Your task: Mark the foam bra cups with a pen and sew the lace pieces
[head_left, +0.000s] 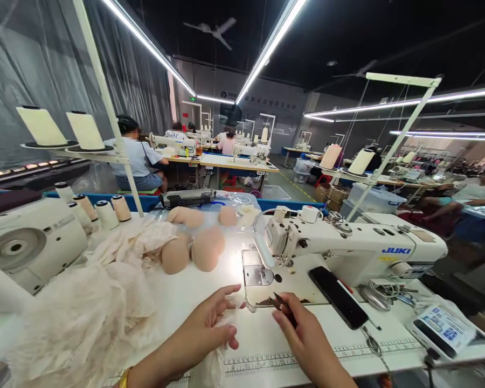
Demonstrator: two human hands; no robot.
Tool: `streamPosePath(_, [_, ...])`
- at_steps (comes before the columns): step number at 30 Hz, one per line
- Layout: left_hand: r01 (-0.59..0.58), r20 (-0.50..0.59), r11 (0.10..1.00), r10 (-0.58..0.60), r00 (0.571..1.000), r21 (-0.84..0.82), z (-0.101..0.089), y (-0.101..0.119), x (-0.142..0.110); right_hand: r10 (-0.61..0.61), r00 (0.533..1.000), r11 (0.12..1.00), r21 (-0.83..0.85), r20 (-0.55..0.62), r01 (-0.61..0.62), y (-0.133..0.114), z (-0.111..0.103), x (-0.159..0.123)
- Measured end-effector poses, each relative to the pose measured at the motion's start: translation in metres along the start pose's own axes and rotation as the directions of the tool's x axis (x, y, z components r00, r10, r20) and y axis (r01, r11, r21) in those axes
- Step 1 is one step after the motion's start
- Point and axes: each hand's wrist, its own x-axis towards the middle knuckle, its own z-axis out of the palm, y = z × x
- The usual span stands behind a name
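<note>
My left hand (212,323) is over the front of the white sewing table, fingers apart and loosely curled. Thin cream lace (228,319) shows behind its thumb and fingers and trails down to the table edge; a firm hold on it is not visible. In my right hand (303,328) is a pair of dark thread snips (283,308), fingers closed round them, blades towards the needle plate (258,275). The white sewing machine (347,245) stands just beyond both hands. Beige moulded cups (175,253) lie left of the needle plate.
A heap of cream lace fabric (89,302) covers the left side. At right lie a black phone (337,296) and a white boxed device (444,328). Thread cones (107,214) stand behind the heap beside another machine (28,242). A measuring tape (262,364) runs along the front.
</note>
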Motion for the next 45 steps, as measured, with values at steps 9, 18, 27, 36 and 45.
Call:
streamPosePath(9, [0.040, 0.030, 0.999, -0.040, 0.999, -0.009, 0.037, 0.012, 0.015, -0.453, 0.891, 0.833, -0.367, -0.026, 0.413, -0.043, 0.003, 0.016])
streamPosePath(18, [0.135, -0.461, 0.629, 0.390, 0.797, 0.766, -0.050, 0.092, -0.038, -0.271, 0.962, 0.874, -0.428, -0.030, 0.233, 0.037, -0.036, 0.005])
streamPosePath(27, [-0.218, 0.100, 0.290, 0.373, 0.923, 0.932, -0.018, 0.045, 0.001, -0.268, 0.957, 0.925, -0.308, -0.109, 0.224, 0.049, -0.037, -0.001])
streamPosePath(36, [-0.170, 0.034, 0.554, 0.247, 0.968, 0.815, 0.049, 0.057, 0.047, 0.202, 0.944, 0.760, 0.566, 0.260, -0.318, -0.026, 0.000, -0.006])
streamPosePath(45, [0.006, -0.175, 0.983, -0.039, 0.984, -0.184, 0.040, 0.034, 0.013, 0.264, 0.837, 0.156, 0.835, 0.480, -0.528, -0.045, 0.002, 0.034])
